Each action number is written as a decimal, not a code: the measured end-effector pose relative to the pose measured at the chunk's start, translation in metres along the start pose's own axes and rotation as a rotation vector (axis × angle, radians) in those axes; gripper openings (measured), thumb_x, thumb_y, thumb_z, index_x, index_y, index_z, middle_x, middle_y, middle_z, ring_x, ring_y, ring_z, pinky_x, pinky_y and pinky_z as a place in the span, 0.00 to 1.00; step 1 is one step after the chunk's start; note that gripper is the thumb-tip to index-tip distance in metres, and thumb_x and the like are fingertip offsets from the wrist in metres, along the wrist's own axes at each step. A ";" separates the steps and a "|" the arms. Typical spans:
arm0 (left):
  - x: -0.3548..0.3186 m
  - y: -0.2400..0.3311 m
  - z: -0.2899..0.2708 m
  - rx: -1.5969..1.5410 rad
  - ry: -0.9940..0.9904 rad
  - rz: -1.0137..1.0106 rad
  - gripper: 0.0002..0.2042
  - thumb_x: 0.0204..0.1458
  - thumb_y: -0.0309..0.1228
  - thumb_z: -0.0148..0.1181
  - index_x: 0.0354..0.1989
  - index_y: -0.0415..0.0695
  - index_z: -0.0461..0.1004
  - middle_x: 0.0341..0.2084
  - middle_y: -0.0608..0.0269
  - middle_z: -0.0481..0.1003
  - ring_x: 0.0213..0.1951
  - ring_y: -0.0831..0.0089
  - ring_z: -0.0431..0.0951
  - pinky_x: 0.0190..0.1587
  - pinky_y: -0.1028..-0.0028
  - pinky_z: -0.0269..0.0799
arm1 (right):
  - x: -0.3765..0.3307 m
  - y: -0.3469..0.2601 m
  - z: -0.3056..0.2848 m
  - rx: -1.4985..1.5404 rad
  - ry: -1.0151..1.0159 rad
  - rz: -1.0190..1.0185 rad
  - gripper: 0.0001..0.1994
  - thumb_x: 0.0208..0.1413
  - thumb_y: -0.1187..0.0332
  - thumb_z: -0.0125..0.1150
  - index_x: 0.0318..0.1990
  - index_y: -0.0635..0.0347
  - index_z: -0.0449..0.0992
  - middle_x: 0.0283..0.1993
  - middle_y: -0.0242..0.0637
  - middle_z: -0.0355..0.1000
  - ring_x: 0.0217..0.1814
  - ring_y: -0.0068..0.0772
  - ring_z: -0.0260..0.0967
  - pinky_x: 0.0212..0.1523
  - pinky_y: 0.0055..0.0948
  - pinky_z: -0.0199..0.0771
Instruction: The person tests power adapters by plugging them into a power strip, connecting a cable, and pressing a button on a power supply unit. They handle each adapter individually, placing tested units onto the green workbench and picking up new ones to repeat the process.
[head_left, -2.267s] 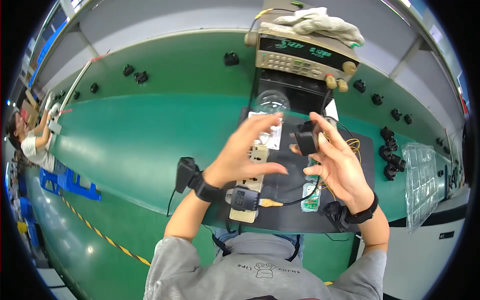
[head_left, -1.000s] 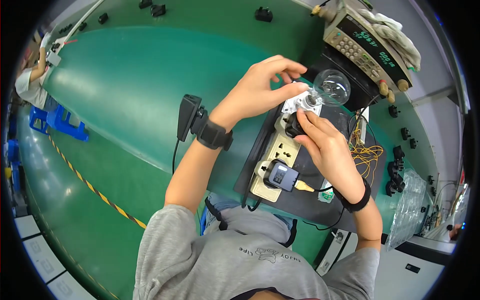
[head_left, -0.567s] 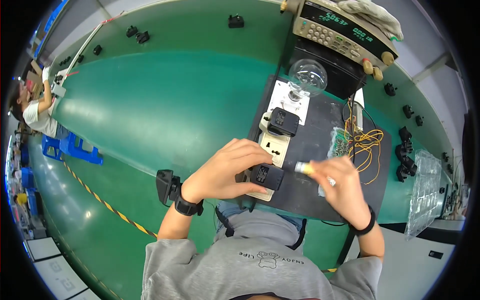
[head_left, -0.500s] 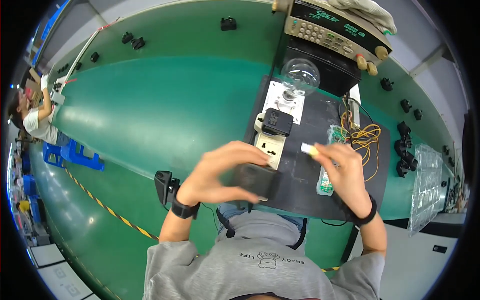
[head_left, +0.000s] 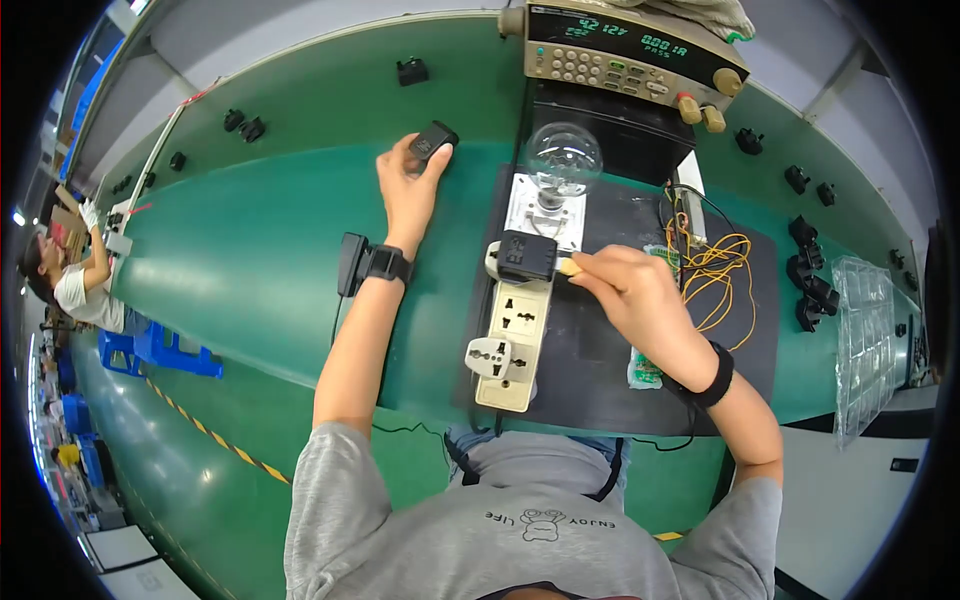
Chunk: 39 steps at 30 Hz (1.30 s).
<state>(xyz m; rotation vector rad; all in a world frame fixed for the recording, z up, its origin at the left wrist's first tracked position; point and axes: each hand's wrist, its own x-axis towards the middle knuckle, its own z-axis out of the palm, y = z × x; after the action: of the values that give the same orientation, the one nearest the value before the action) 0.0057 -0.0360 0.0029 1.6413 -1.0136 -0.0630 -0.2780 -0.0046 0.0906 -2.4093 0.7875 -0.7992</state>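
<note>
My left hand [head_left: 408, 188] is closed round a black power adapter [head_left: 434, 140], held at the far part of the green bench, left of the light bulb. My right hand [head_left: 628, 290] pinches a small yellow-and-white USB plug [head_left: 568, 266]. That plug meets the right side of another black adapter [head_left: 527, 257]; how deep it sits I cannot tell. This second adapter stands on the far end of a white power strip [head_left: 518, 342]. Nearer me, a white travel plug [head_left: 490, 357] sits on the same strip.
A clear glass bulb [head_left: 564, 158] stands on a white base behind the strip. Beyond is a bench meter [head_left: 630, 55]. Yellow wires [head_left: 722, 275] and a green circuit board [head_left: 645, 372] lie at the right. A black device [head_left: 351, 264] stands by my left wrist. Another person [head_left: 85, 285] works far left.
My left hand has carried its black adapter from the near end of the strip away to the far left. My right hand has brought the USB plug left against the other adapter.
</note>
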 end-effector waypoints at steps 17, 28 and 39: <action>0.052 -0.023 0.067 0.211 -0.009 0.068 0.40 0.46 0.34 0.63 0.64 0.39 0.45 0.48 0.51 0.64 0.52 0.58 0.62 0.55 0.64 0.57 | 0.099 0.284 -0.154 -0.829 0.006 0.639 0.42 0.37 0.42 0.66 0.62 0.42 0.58 0.68 0.42 0.45 0.66 0.58 0.47 0.53 0.66 0.53; 0.057 -0.029 0.055 0.214 0.067 0.070 0.34 0.49 0.35 0.61 0.62 0.42 0.51 0.48 0.57 0.64 0.49 0.69 0.64 0.44 0.74 0.62 | 0.137 0.320 -0.163 -0.776 -0.162 1.103 0.39 0.38 0.36 0.61 0.58 0.43 0.66 0.65 0.37 0.53 0.69 0.51 0.42 0.56 0.72 0.46; 0.058 -0.033 0.056 0.219 0.110 0.104 0.33 0.49 0.35 0.62 0.60 0.40 0.53 0.47 0.52 0.63 0.49 0.62 0.63 0.53 0.65 0.58 | 0.059 0.335 -0.231 -0.299 -0.078 0.922 0.42 0.31 0.36 0.67 0.46 0.66 0.75 0.46 0.50 0.72 0.52 0.44 0.68 0.54 0.33 0.64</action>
<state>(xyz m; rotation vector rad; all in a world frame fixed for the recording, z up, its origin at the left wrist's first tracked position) 0.0314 -0.1164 -0.0179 1.7652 -1.0488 0.2126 -0.5118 -0.3423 0.0806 -1.9190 1.8679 -0.2144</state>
